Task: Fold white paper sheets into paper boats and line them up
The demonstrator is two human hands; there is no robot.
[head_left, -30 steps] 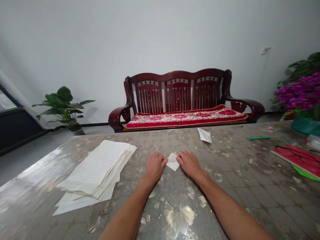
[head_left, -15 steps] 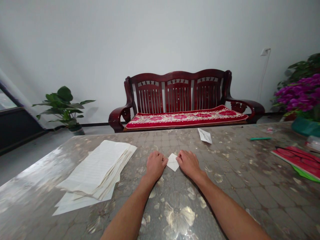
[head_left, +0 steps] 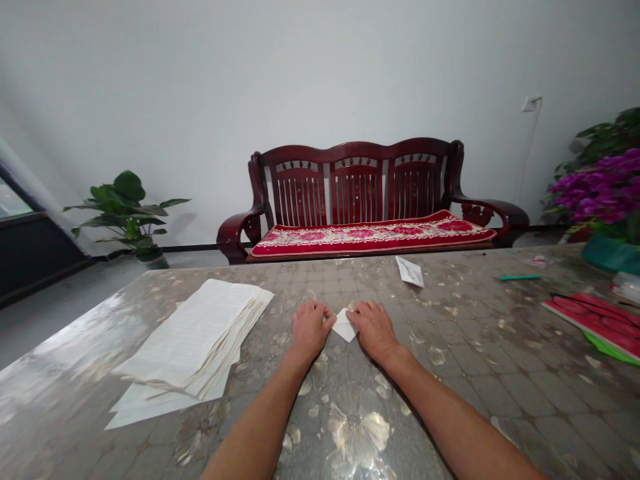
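A small folded white paper (head_left: pixel 344 327), diamond-shaped with a crease across it, lies on the patterned table in front of me. My left hand (head_left: pixel 311 328) has its fingers curled in at the paper's left corner. On the opposite side my right hand (head_left: pixel 374 329) is bent over the right edge, its fingers covering part of the sheet. Both hands are closed at the paper, with the fingertips partly hidden. Farther back to the right rests another folded white paper piece (head_left: pixel 410 272), touched by neither hand.
A stack of lined paper sheets (head_left: pixel 195 337) lies to the left. At right are a green pen (head_left: pixel 520 277), a red book (head_left: pixel 575 313), black-framed glasses (head_left: pixel 616 323) and purple flowers (head_left: pixel 600 187). Behind the table (head_left: pixel 460 413) stands a wooden bench (head_left: pixel 356 193).
My right hand has shifted slightly left and now covers more of the folded paper. My left hand stays nearly where it was.
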